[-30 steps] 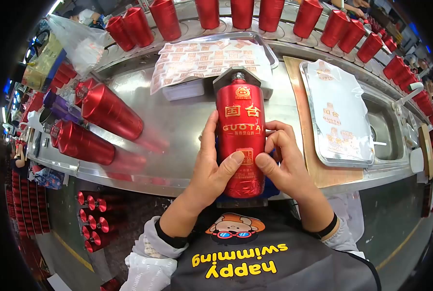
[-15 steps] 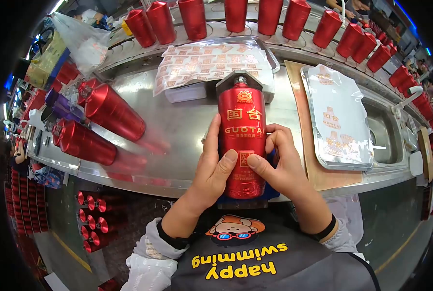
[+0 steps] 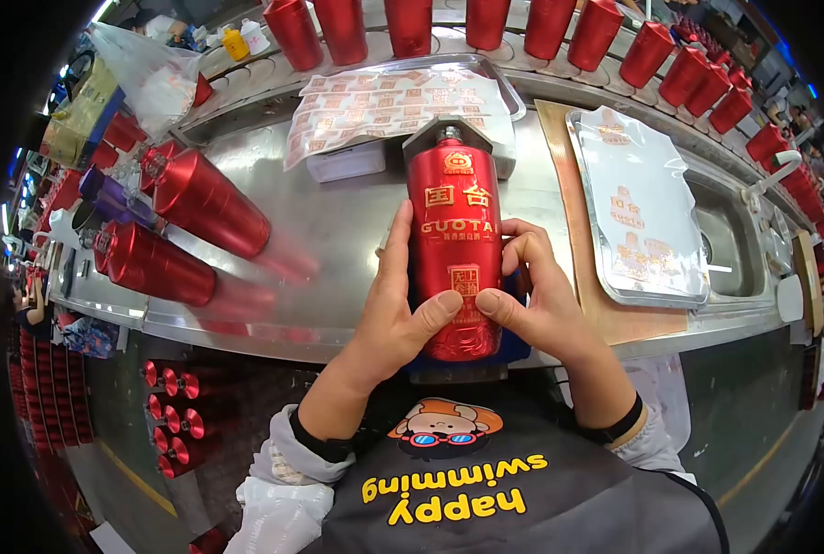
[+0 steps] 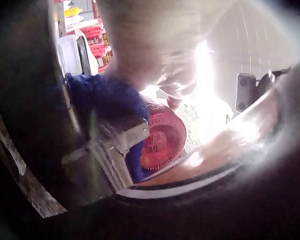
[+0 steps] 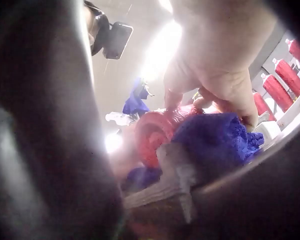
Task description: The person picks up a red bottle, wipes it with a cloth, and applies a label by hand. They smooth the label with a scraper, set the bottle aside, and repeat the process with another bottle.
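A red bottle (image 3: 456,249) with gold lettering lies on its back in a dark holder (image 3: 447,126), its neck toward the far side. My left hand (image 3: 391,309) lies along its left side, thumb pressing beside the square gold label (image 3: 463,281). From the right, my right hand (image 3: 550,309) rests against the bottle with bent fingers, its thumb touching just below that label. The bottle's round base (image 4: 162,140) shows in the left wrist view, near blue cloth (image 4: 107,97). Blue cloth (image 5: 215,135) also lies under the bottle in the right wrist view.
Two more red bottles (image 3: 210,203) lie at the left. Behind the holder is a tray with a printed sheet (image 3: 402,106); another tray with clear film (image 3: 638,212) lies right, beside a sink (image 3: 735,254). Red bottles (image 3: 410,28) line the conveyor behind.
My right thumb has moved down and left across the bottle from its right edge, and my left thumb now lies beside the label's lower part. The bottles on the conveyor have shifted right.
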Tool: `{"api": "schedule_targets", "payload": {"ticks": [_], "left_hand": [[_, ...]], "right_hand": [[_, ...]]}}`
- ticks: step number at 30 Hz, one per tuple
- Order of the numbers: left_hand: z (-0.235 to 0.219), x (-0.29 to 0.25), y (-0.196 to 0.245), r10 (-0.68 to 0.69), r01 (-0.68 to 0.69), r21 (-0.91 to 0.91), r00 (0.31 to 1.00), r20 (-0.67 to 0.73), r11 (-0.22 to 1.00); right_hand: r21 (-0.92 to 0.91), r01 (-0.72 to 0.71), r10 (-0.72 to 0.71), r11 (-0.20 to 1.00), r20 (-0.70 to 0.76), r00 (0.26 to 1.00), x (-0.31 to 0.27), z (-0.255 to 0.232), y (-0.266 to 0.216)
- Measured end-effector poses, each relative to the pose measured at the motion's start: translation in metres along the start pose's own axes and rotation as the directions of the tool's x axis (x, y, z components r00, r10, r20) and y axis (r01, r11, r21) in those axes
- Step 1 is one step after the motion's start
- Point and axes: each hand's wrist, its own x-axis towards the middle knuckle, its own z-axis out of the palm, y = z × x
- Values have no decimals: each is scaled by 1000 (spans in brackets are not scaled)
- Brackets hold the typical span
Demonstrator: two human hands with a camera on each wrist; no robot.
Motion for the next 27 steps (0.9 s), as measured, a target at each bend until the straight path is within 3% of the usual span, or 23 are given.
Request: {"api": "schedule_targets", "payload": {"ticks": [5,11,14,17,18,19,21,22,25,27], "left_hand": [[0,-2,-2,-16,17,-63,1000,14,998],[-2,-1,2,-21,24,-46,998,60,999],[-3,-3,0,8,-10,48,999,39,999],[-7,-12,2,336,-304,413,942,-7,859],[-10,-12,14,434,-412,574,895,106,708],[-12,-12,15,435,-455,613,879,195,645],[-15,-8,16,416,-545,663,834,363,513],[-18,-3,15,410,-542,671,835,365,506],[-28,18,22,375,-558,682,827,418,472],[-29,20,24,366,-582,681,812,456,444]], "right_hand": [[118,-30,24,993,56,998,-2,-5,3],[98,-11,3,995,83,997,-2,-7,2],[4,79,-79,997,100,992,-4,-12,8],[143,12,-1,990,-77,997,-13,-18,5],[-1,138,-138,990,-105,985,-12,-26,3],[46,152,-139,987,-212,967,-13,-25,-2],[35,193,-183,980,-193,964,-10,-35,-12],[95,133,-108,987,-233,966,-10,-33,-23],[-53,-17,11,998,-121,993,-9,-43,-39],[-71,52,-60,996,-114,992,-4,-42,-44]]}}
